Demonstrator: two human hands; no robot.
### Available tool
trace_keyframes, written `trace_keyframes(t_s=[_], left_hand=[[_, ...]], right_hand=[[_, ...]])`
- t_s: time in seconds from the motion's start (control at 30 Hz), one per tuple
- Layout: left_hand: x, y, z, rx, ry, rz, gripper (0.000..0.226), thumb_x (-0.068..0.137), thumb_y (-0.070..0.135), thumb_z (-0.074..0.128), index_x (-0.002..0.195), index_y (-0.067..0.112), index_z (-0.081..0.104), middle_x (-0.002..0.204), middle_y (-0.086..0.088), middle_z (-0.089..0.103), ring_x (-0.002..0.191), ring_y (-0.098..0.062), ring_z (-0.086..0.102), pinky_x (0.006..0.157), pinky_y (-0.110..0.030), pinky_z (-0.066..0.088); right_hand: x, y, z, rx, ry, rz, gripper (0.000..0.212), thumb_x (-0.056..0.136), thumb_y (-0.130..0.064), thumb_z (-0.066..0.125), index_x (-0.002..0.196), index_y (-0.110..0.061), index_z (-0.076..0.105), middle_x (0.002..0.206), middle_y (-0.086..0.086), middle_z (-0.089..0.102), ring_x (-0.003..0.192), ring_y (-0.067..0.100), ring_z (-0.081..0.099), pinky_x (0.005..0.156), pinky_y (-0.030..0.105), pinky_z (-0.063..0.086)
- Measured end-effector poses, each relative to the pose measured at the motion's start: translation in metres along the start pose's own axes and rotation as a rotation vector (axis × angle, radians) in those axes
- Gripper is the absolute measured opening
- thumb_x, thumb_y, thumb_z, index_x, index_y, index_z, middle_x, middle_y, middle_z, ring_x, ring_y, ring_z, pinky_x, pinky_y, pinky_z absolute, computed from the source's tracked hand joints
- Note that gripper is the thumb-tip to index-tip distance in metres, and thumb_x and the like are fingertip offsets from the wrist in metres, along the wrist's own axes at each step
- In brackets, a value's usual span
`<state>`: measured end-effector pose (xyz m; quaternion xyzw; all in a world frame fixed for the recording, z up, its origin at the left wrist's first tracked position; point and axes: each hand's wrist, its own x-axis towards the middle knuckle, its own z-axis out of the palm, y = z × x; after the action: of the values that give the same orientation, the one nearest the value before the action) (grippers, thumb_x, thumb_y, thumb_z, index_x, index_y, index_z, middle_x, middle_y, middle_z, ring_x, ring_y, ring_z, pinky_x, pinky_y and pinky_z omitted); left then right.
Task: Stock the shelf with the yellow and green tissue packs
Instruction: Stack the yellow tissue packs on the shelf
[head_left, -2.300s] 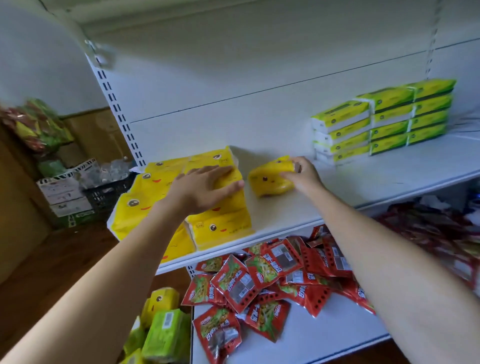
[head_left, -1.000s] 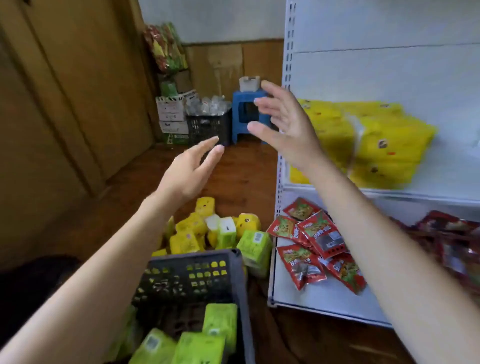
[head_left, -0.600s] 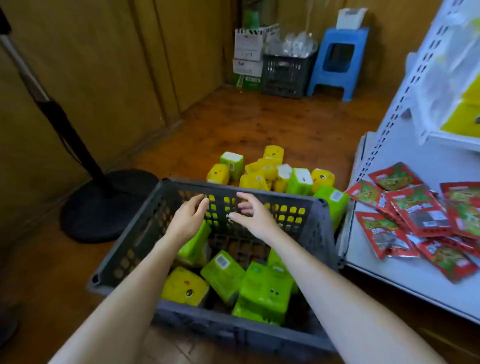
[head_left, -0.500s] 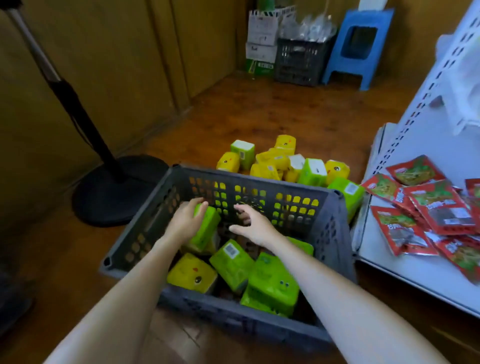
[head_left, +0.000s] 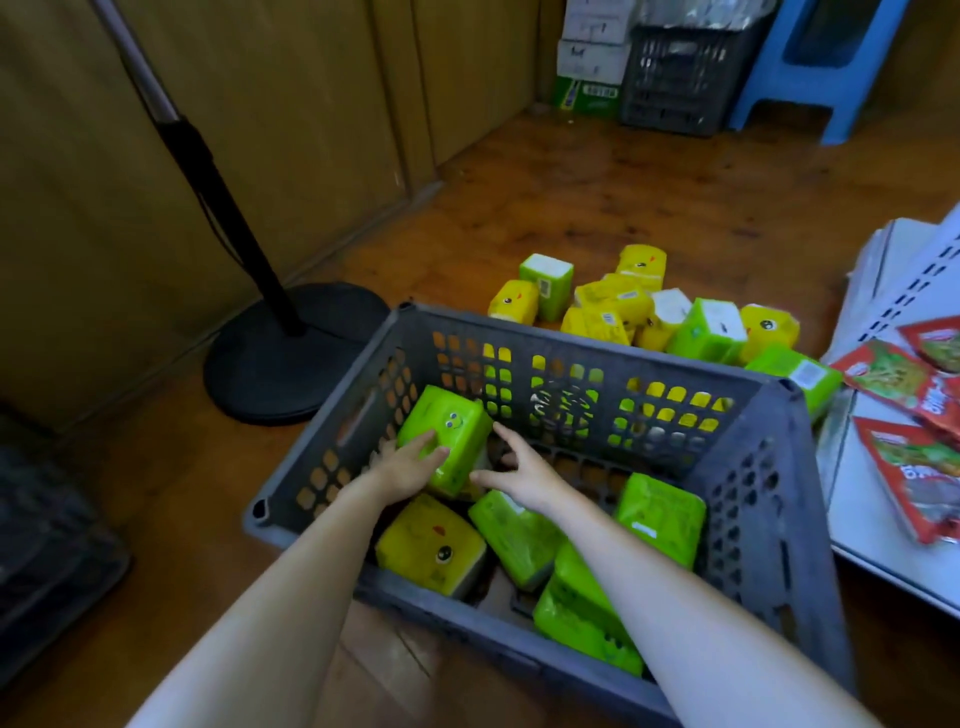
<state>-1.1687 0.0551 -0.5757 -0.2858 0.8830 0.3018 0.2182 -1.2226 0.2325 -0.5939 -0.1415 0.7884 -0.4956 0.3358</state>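
A grey plastic crate (head_left: 582, 343) sits on the wooden floor and holds green and yellow tissue packs. My left hand (head_left: 402, 465) grips a green tissue pack (head_left: 454, 431) with a printed face, tilted against the crate's left wall. My right hand (head_left: 524, 470) hovers just right of that pack, fingers apart and empty. A yellow tissue pack (head_left: 434, 551) lies under my left forearm. More green packs (head_left: 660, 519) lie on the crate floor. A loose heap of yellow and green packs (head_left: 644, 312) rests on the floor behind the crate.
A black fan stand (head_left: 283, 358) rises left of the crate. The white bottom shelf (head_left: 878, 525) with red snack bags (head_left: 909, 452) lies at the right. A blue stool (head_left: 810, 62), a black crate (head_left: 675, 78) and cartons stand by the far wall.
I turned away from the upper shelf and bent down to the crate. Both hands dropped into it, and my left hand closed on a green pack and lifted it slightly.
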Motion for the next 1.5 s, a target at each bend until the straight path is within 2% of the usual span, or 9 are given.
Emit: trace_keyframes(t_s=[0.23,0.33,0.4,0.47,0.57,0.7,0.93,1.27,1.5], left_hand=[[-0.002,0.003,-0.003,-0.173,-0.032,-0.023,0.054,0.092,0.063,0.031,0.142,0.041,0.033,0.157,-0.016,-0.004,0.144,-0.037,0.000,0.117,-0.051,0.005],[-0.005,0.006,-0.003,-0.287,-0.044,0.101,0.055,0.093,0.058,0.036,0.139,0.029,0.043,0.152,-0.007,0.027,0.140,-0.027,0.023,0.116,-0.041,0.021],[-0.009,0.013,-0.002,-0.419,-0.050,0.160,0.036,0.101,0.036,0.035,0.130,0.019,0.048,0.127,-0.002,0.049,0.114,-0.018,0.047,0.090,-0.028,0.044],[-0.007,0.017,0.000,-0.451,-0.018,0.182,0.029,0.102,0.026,0.031,0.124,0.015,0.048,0.109,-0.008,0.048,0.090,-0.014,0.050,0.069,-0.023,0.048],[0.004,0.012,0.000,-0.337,0.050,0.185,0.041,0.102,0.031,0.033,0.136,0.012,0.043,0.127,-0.011,0.050,0.109,-0.023,0.052,0.095,-0.039,0.047],[0.017,0.010,0.004,-0.110,-0.027,0.169,0.049,0.099,0.043,0.033,0.145,0.025,0.031,0.153,-0.011,0.025,0.141,-0.028,0.024,0.116,-0.042,0.021],[0.016,0.031,0.013,0.162,-0.060,0.088,0.067,0.093,0.051,0.043,0.149,0.036,0.010,0.156,-0.018,-0.008,0.144,-0.038,0.006,0.114,-0.043,0.020],[0.034,0.046,0.050,0.269,0.080,-0.116,0.093,0.079,0.075,0.044,0.149,0.038,-0.004,0.157,-0.013,-0.014,0.144,-0.039,-0.004,0.115,-0.049,0.008],[0.039,0.036,0.049,0.215,0.100,-0.167,0.105,0.074,0.070,0.057,0.146,0.039,-0.013,0.155,-0.019,-0.013,0.142,-0.039,-0.004,0.113,-0.051,0.016]], right_hand=[[0.017,-0.009,0.025,0.095,0.023,-0.010,0.096,0.081,-0.031,0.069,0.149,-0.028,0.002,0.157,0.007,0.010,0.144,0.023,0.014,0.112,0.032,0.020],[0.020,-0.008,0.023,0.095,0.121,-0.006,0.088,0.084,-0.023,0.068,0.149,-0.026,0.009,0.151,0.012,0.019,0.140,0.026,0.023,0.108,0.029,0.025],[0.018,-0.005,0.010,0.141,0.180,0.006,0.080,0.085,-0.014,0.066,0.148,-0.027,0.019,0.147,0.012,0.029,0.134,0.025,0.034,0.104,0.028,0.031],[0.016,-0.001,-0.009,0.210,0.193,0.020,0.076,0.084,-0.009,0.065,0.145,-0.030,0.026,0.147,0.007,0.032,0.130,0.025,0.039,0.104,0.032,0.037],[0.002,0.009,-0.042,0.158,0.213,0.010,0.072,0.086,-0.007,0.062,0.144,-0.032,0.028,0.150,0.003,0.027,0.133,0.022,0.035,0.101,0.026,0.034],[-0.023,0.034,-0.076,-0.103,0.332,0.007,0.064,0.089,-0.005,0.057,0.143,-0.027,0.032,0.146,0.010,0.033,0.123,0.019,0.043,0.097,0.026,0.037],[-0.034,0.040,-0.080,-0.277,0.396,-0.079,0.059,0.087,-0.019,0.062,0.141,-0.025,0.037,0.141,0.006,0.037,0.132,0.021,0.036,0.105,0.026,0.027],[-0.008,0.029,-0.031,-0.288,0.296,-0.223,0.062,0.085,-0.027,0.062,0.141,-0.030,0.035,0.137,0.003,0.042,0.129,0.018,0.038,0.108,0.028,0.030],[-0.008,0.041,-0.045,-0.228,0.332,-0.166,0.061,0.087,-0.022,0.061,0.142,-0.030,0.033,0.134,0.003,0.041,0.128,0.017,0.039,0.103,0.023,0.028]])
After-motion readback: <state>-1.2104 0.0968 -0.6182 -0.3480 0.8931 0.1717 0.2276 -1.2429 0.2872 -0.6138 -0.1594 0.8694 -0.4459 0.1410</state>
